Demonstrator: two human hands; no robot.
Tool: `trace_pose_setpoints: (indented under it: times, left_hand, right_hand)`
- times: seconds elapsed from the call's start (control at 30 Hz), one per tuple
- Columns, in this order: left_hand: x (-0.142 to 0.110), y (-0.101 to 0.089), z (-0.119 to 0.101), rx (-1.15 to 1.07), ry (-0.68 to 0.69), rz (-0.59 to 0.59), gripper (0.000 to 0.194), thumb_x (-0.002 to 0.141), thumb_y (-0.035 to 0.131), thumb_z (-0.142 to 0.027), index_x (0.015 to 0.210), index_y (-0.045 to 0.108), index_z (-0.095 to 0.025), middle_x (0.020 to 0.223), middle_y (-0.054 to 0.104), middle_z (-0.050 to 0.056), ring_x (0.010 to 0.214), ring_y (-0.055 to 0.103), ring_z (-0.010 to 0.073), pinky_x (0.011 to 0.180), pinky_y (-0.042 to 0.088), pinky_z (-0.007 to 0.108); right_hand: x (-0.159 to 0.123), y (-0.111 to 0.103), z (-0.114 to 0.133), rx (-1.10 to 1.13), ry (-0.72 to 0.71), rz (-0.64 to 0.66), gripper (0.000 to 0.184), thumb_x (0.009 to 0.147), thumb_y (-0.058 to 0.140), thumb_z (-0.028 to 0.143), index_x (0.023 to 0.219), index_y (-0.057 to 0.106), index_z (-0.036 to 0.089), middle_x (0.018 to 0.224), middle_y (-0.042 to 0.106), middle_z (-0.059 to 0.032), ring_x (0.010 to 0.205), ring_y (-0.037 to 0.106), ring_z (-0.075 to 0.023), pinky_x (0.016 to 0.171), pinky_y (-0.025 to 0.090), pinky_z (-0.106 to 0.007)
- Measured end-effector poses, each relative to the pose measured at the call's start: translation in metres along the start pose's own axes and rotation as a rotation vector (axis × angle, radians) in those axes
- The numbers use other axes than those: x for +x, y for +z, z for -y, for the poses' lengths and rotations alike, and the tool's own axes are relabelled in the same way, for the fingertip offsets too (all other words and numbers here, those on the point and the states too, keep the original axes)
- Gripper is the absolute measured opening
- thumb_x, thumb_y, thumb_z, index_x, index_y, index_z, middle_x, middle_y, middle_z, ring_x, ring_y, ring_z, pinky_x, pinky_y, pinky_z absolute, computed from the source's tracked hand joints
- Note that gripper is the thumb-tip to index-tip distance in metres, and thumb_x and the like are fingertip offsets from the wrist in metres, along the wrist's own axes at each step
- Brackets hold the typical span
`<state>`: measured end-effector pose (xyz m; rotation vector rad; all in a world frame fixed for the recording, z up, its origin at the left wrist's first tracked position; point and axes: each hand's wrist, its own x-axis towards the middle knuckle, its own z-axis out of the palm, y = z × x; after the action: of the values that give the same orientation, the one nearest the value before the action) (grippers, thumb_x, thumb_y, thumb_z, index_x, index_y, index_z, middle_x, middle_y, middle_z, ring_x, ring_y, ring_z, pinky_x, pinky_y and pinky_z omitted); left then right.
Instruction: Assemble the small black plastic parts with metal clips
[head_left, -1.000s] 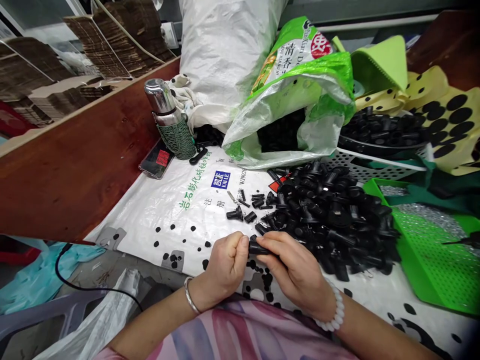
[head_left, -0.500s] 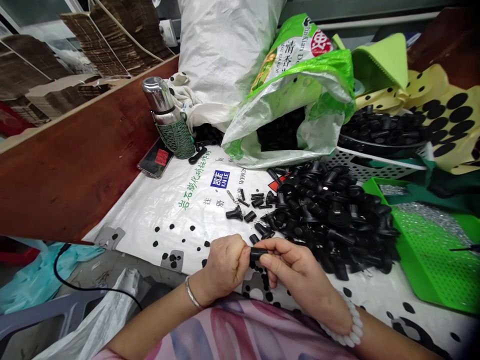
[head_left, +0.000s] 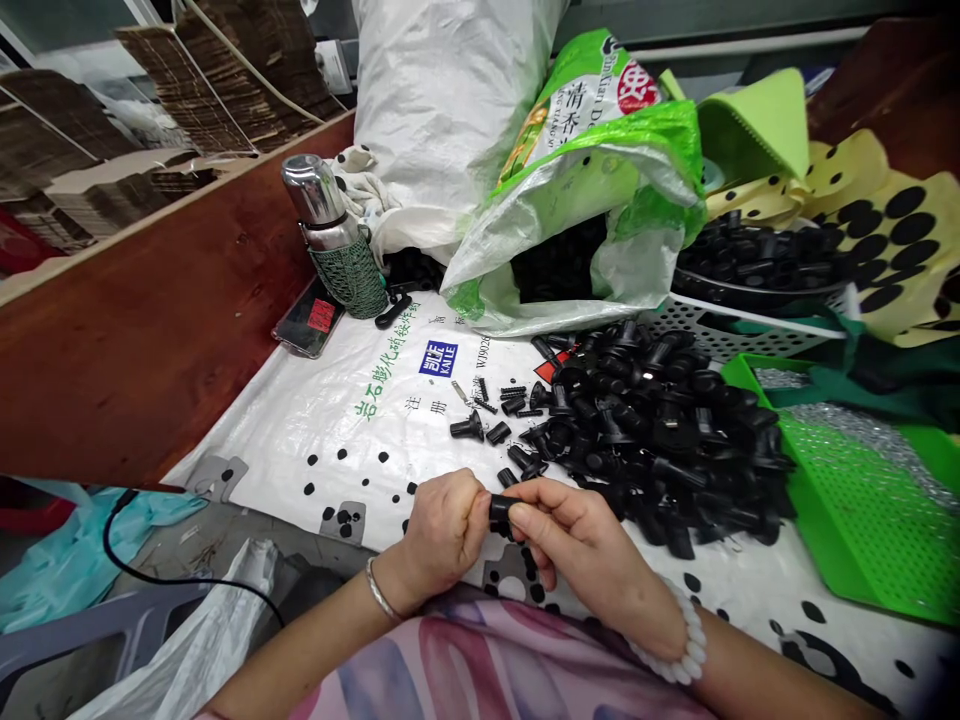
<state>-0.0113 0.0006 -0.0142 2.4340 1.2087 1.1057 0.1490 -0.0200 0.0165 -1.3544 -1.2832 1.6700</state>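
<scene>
My left hand and my right hand meet at the near edge of the table, both pinched on one small black plastic part held between their fingertips. The left fingers curl tight against its left end; the right thumb and fingers grip its right end. Just beyond the hands lies a large pile of black plastic parts on a white printed sack that covers the table. A few loose black pieces lie apart from the pile, to its left.
A steel flask in a green mesh sleeve and a phone stand at the back left. A green bag and a white sack stand behind. A basket of black parts and a green perforated tray are to the right.
Both hands have kept hold of the small black part and drawn slightly nearer to me; the right fingers have shifted their grip on it. The view has drifted a little.
</scene>
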Motion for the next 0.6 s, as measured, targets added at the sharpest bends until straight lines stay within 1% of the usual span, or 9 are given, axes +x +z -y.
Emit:
trace_pose_setpoints:
  times: [0.1,0.17,0.23,0.33,0.4,0.43,0.5,0.53,0.6]
  left_hand:
    - [0.0008,0.0005,0.0020,-0.105,-0.105,0.014,0.025,0.087,0.031,-0.016,0.064,0.037,-0.020,0.055,0.038,-0.003,0.048,0.037,0.0118,0.047,0.029,0.025]
    - [0.0015,0.0006,0.0021,-0.136,-0.153,0.027,0.025,0.088,0.032,-0.017,0.063,0.036,-0.020,0.055,0.037,-0.003,0.048,0.037,0.0114,0.047,0.029,0.024]
    - [0.0023,0.0001,0.0008,-0.158,-0.201,0.053,0.026,0.088,0.033,-0.019,0.062,0.035,-0.021,0.054,0.035,-0.004,0.047,0.035,0.0109,0.047,0.028,0.024]
    - [0.0041,-0.0012,-0.0029,-0.242,-0.321,0.092,0.029,0.089,0.032,-0.021,0.060,0.031,-0.021,0.052,0.032,-0.005,0.046,0.032,0.0098,0.046,0.027,0.023]
    - [0.0055,-0.0020,-0.0052,-0.291,-0.372,0.101,0.031,0.091,0.030,-0.023,0.060,0.029,-0.021,0.052,0.031,-0.005,0.046,0.032,0.0094,0.046,0.027,0.023]
    - [0.0062,-0.0023,-0.0059,-0.297,-0.377,0.101,0.031,0.091,0.030,-0.023,0.060,0.029,-0.021,0.052,0.032,-0.005,0.047,0.032,0.0094,0.046,0.027,0.023]
    - [0.0072,-0.0027,-0.0063,-0.267,-0.350,0.097,0.031,0.091,0.030,-0.022,0.060,0.030,-0.021,0.052,0.032,-0.005,0.047,0.032,0.0094,0.046,0.027,0.024]
    - [0.0075,-0.0028,-0.0060,-0.236,-0.320,0.088,0.030,0.090,0.031,-0.021,0.061,0.030,-0.021,0.052,0.031,-0.005,0.046,0.031,0.0095,0.045,0.026,0.024]
    - [0.0075,-0.0027,-0.0047,-0.161,-0.239,0.053,0.028,0.089,0.031,-0.018,0.061,0.031,-0.021,0.052,0.032,-0.005,0.045,0.031,0.0098,0.045,0.025,0.024]
  right_hand:
    - [0.0004,-0.0002,0.0021,-0.055,-0.054,0.025,0.029,0.083,0.051,0.041,0.093,0.059,0.016,0.062,0.052,0.0038,0.040,0.045,-0.0047,0.037,0.038,-0.017]
    - [0.0005,-0.0009,0.0037,-0.160,-0.159,0.007,0.026,0.084,0.051,0.037,0.097,0.059,0.017,0.060,0.051,0.0038,0.043,0.046,-0.0063,0.040,0.041,-0.018]
    - [0.0006,-0.0017,0.0037,-0.326,-0.324,-0.052,0.020,0.085,0.052,0.031,0.097,0.060,0.017,0.063,0.053,0.0017,0.050,0.050,-0.0090,0.047,0.045,-0.021]
    - [0.0010,-0.0022,0.0001,-0.562,-0.622,-0.143,0.017,0.084,0.051,0.020,0.100,0.058,0.017,0.077,0.058,-0.0046,0.068,0.056,-0.0143,0.061,0.049,-0.027]
    - [0.0016,-0.0020,-0.0030,-0.629,-0.767,-0.170,0.021,0.084,0.050,0.015,0.104,0.056,0.016,0.086,0.060,-0.0082,0.077,0.057,-0.0170,0.067,0.049,-0.030]
    - [0.0020,-0.0018,-0.0040,-0.634,-0.804,-0.179,0.022,0.084,0.050,0.014,0.105,0.055,0.016,0.088,0.060,-0.0089,0.080,0.057,-0.0175,0.068,0.050,-0.030]
    - [0.0029,-0.0015,-0.0043,-0.588,-0.775,-0.188,0.020,0.084,0.051,0.015,0.102,0.057,0.016,0.086,0.061,-0.0076,0.077,0.058,-0.0161,0.067,0.050,-0.029]
    - [0.0033,-0.0013,-0.0036,-0.541,-0.707,-0.180,0.017,0.084,0.052,0.018,0.100,0.058,0.016,0.082,0.061,-0.0059,0.071,0.058,-0.0145,0.063,0.050,-0.027]
    - [0.0037,-0.0009,-0.0011,-0.395,-0.491,-0.137,0.016,0.084,0.052,0.025,0.096,0.060,0.017,0.069,0.058,-0.0013,0.055,0.054,-0.0108,0.052,0.047,-0.023]
